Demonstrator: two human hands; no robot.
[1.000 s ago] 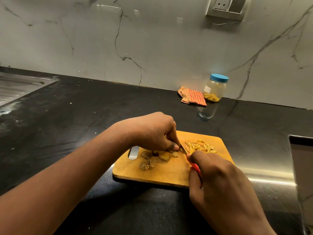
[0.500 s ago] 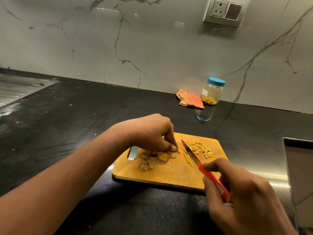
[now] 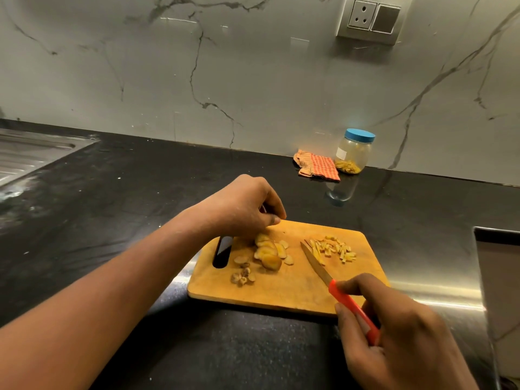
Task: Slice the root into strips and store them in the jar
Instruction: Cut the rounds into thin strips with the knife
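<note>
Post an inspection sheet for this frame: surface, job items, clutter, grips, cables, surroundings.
Surface: black stone countertop; wooden cutting board on it.
Job's things: yellow root slices piled left on board, cut strips right; orange-handled knife between them; blue-lidded clear jar at wall, lid on, yellow pieces inside.
Clutter: orange checked cloth beside jar; brownish trimmings on board.
Grips: left hand curled over slices, hold unclear; right hand grips knife handle.
Cables: nothing seen.
Surroundings: veined grey wall, socket plate, steel drainboard at left.
</note>
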